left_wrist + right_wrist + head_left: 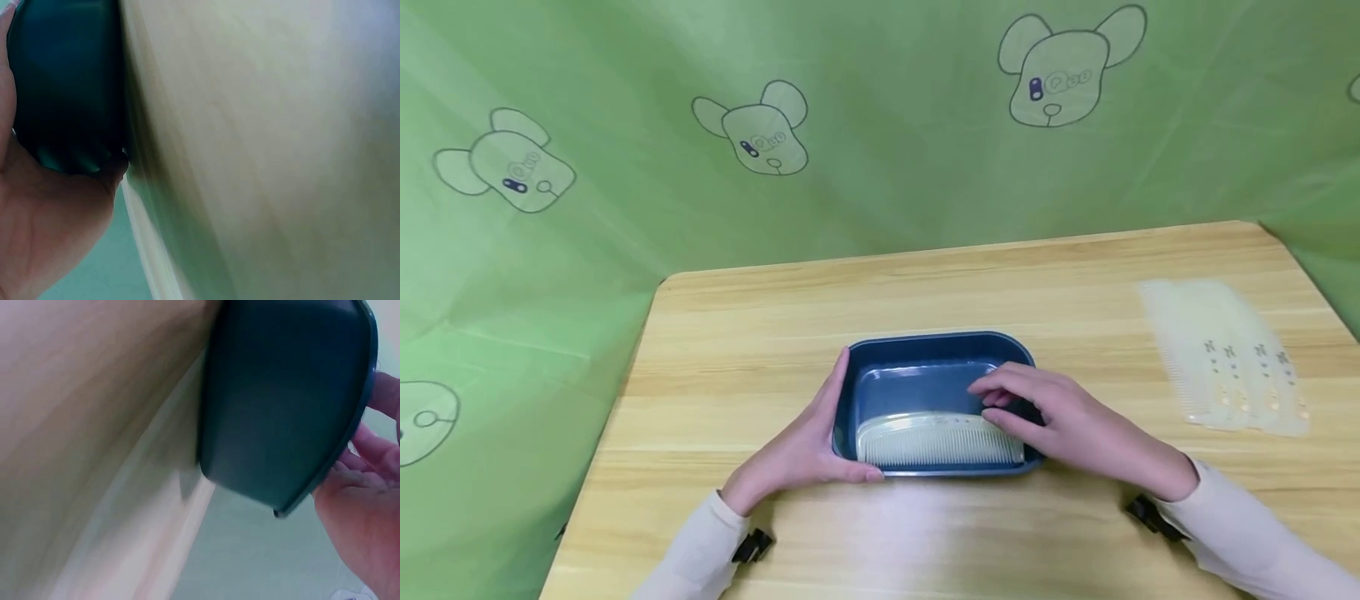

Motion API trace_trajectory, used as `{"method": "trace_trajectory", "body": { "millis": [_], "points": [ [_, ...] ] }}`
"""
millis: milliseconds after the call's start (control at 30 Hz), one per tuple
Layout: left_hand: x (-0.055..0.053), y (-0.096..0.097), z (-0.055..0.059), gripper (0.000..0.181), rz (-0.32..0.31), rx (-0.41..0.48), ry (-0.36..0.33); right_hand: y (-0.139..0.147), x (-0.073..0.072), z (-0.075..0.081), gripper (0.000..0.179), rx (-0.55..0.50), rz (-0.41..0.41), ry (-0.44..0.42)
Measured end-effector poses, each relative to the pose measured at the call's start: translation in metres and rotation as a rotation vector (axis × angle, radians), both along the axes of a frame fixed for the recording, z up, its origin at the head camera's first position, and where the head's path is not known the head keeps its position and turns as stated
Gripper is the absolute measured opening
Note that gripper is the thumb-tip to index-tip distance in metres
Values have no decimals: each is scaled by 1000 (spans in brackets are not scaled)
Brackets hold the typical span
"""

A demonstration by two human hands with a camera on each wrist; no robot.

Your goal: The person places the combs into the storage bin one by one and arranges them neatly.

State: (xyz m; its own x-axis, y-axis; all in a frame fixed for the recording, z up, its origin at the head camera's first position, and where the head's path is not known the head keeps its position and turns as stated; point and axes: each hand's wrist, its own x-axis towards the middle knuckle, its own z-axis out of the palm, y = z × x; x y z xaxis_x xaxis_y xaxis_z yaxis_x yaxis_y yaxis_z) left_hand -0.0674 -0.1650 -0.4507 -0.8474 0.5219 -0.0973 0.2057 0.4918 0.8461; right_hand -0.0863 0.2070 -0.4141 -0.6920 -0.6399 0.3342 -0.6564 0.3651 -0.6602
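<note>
From the head, a wood-grain table [895, 542] meets green cloth [887, 208] printed with animal heads. Overlapping combs [1225, 358] lie far right. A single comb [940, 442] is inside the blue tray's [910, 392] near side; the left hand [808, 442] grips the tray's left end. The right hand [1048, 408], relaxed and gripping nothing, partly hides the single comb. Left wrist: thumb and fingers span the tray. Right wrist: the tray's wall blocks the single comb.

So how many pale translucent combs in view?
5 visible: one pale translucent comb lies in the dark blue rectangular tray; four matching combs overlap in a fan on the light wood-grain table, right of the tray. More may be hidden underneath.
</note>
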Motion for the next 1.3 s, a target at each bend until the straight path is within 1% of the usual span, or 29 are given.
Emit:
{"method": "trace_trajectory", "body": {
  "millis": [67, 167, 333, 467, 567, 700, 867, 933, 1133, 1200, 1300],
  "points": [
    [0, 0, 1, 156, -1, 1, 4, 5, 1, 3, 45, -34, -31, 0],
    [0, 0, 1, 155, 2, 2, 9, 11, 2, 6, 50, -75, -78, -27],
    [1, -1, 2, 154, 5, 4, 10, 18, 4, 7, 52, -82, -110, -31],
    [-1, 0, 1, 154, -7, 2, 15, 25, 5, 8, 51, -87, -141, -9],
    [-1, 1, 1, 155, -10, 0, 15, 30, 7, 9, 48, -78, -189, -1],
    [1, 0, 0, 155, -5, 1, 17, 38, 10, 7, 43, -73, -252, 8],
    [3, 0, -1, 155, -1, 1, 11, 47, 11, 3, 39, -95, -317, 11],
    [3, 0, 0, 156, 1, 1, 12, 49, 11, 2, 40, -116, -348, -14],
    [1, 0, 0, 156, 6, -7, 29, 61, 14, 0, 44, -202, -488, -167],
    [1, 0, 0, 156, 8, -11, 37, 66, 14, -1, 44, -189, -533, -184],
    [1, 0, 0, 156, 8, -11, 38, 75, 14, -4, 44, -159, -576, -188]
  ]
}}
